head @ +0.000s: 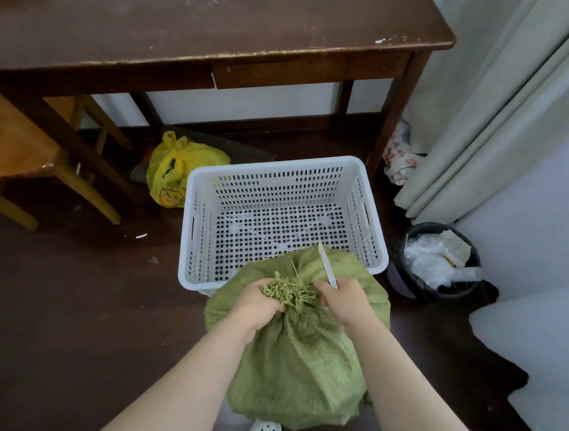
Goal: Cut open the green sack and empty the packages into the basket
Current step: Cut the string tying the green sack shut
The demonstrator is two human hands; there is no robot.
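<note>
The sack [298, 361] sat closed just before the basket [273, 166], covering part of its near rim. The left hand [256, 307] gripped the gathered neck under the frayed top [290, 289]. The right hand [344, 299] was curled round a knife [326, 265], its handle hidden and its blade pointing away. Any packages were hidden inside the sack.

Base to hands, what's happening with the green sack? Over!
Left hand grips green sack at frayed neck. Right hand holds knife, blade beside the neck. Sack not yet open; white basket empty, unblocked.
</note>
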